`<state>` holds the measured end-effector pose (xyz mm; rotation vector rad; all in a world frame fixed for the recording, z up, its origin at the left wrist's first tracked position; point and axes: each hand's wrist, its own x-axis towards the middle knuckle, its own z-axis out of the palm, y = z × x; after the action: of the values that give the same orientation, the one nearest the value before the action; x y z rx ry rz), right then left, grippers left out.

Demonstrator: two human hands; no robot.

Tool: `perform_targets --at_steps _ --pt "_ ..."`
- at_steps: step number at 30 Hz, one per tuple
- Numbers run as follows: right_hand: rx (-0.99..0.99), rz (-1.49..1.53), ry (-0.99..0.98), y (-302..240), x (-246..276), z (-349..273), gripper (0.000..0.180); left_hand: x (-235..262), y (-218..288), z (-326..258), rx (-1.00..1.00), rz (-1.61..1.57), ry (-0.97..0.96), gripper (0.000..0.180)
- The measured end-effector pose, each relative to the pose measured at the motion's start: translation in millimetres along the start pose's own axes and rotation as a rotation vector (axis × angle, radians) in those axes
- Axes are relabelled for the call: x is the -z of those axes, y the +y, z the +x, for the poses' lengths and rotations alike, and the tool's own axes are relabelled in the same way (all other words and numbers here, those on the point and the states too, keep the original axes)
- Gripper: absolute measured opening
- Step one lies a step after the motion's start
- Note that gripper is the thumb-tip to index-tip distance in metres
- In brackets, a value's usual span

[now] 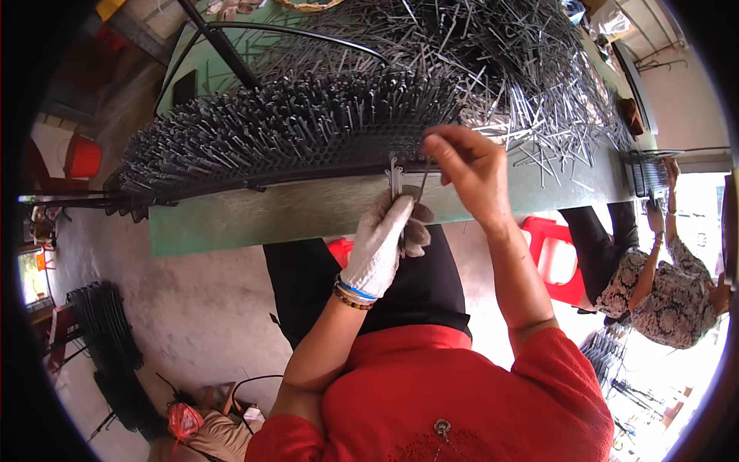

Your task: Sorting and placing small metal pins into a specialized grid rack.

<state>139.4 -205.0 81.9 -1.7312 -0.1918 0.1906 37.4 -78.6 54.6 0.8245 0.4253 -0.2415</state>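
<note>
My left hand [377, 242], in a white knit glove, is closed round a few flat grey metal strips [396, 175] with notched, hooked upper ends, held upright at the table's near edge. Just to the right, my bare right hand [476, 173] pinches the top of a thin dark metal strip [425, 179] between thumb and fingers. The lower end of that strip reaches down to the gloved fingers. Directly beyond both hands stands a long, curved black rack [331, 165] densely filled with upright metal pieces [277, 123].
A large heap of loose metal strips [539, 104] covers the far right of the green table [231, 223]. Black tubing [231, 58] rises behind the rack. At right sits a co-worker [654, 292] near a red stool [553, 258]; a red bucket [82, 156] stands far left.
</note>
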Motion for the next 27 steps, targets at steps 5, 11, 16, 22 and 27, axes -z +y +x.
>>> perform_targets --at_steps 5,11,16,22,27 --pt "0.263 0.100 0.162 -11.1 -11.9 17.7 0.026 12.2 5.1 0.3 0.039 -0.090 -0.038 0.025" --pt "0.590 -0.138 0.204 -10.1 -37.8 37.8 0.020 18.1 -2.4 4.5 0.002 -0.096 0.071 0.021" --pt "0.707 -0.252 0.176 -8.6 -50.4 48.4 0.020 27.5 1.4 -2.3 -0.003 -0.048 0.031 0.018" --pt "0.695 -0.274 0.175 -10.5 -52.7 49.2 0.021 31.7 -5.0 -6.4 0.032 -0.108 -0.014 0.017" --pt "0.688 -0.249 0.154 -10.7 -56.4 49.4 0.021 35.8 -3.9 -7.7 0.062 -0.083 -0.019 0.020"
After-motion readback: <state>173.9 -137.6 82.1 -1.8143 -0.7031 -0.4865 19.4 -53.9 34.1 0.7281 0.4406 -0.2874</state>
